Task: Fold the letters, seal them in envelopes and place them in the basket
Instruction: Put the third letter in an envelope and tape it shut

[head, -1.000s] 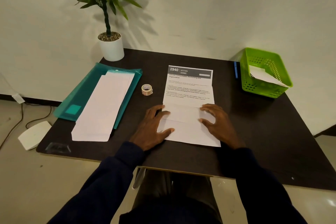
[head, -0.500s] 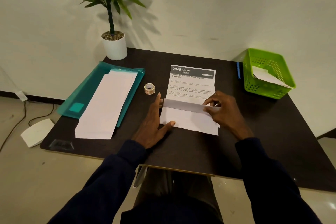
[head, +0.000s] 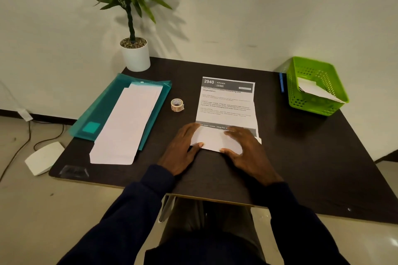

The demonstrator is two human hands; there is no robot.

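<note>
The left hand lies open and flat on the near-left part of the letter, with the fingers straight and pressing and the thumb at the near edge. The right hand does the same on the near-right part: it is open, presses down and grips nothing. Between them is the folded panel, the bottom of the sheet turned up and away from the person, so its white back shows. The printed part of the letter lies flat on the table toward 12 o'clock.

The step in hand, as I judge it, is to set this fold. To do it well, the side edges of the panel must lie exactly over the side edges of the sheet. At the right corner a small piece of paper seems to stick out, so it is wise to check there before the crease is made hard. Then press from the middle of the fold outward, toward 9 and 3 o'clock, while one hand holds the paper so that it cannot slide.

Farther out, a tape roll stands at 11 o'clock, near the letter's left edge. The envelopes lie at 9 to 10 o'clock on a teal folder. The basket is at 2 o'clock, well apart, and holds something of white paper.
</note>
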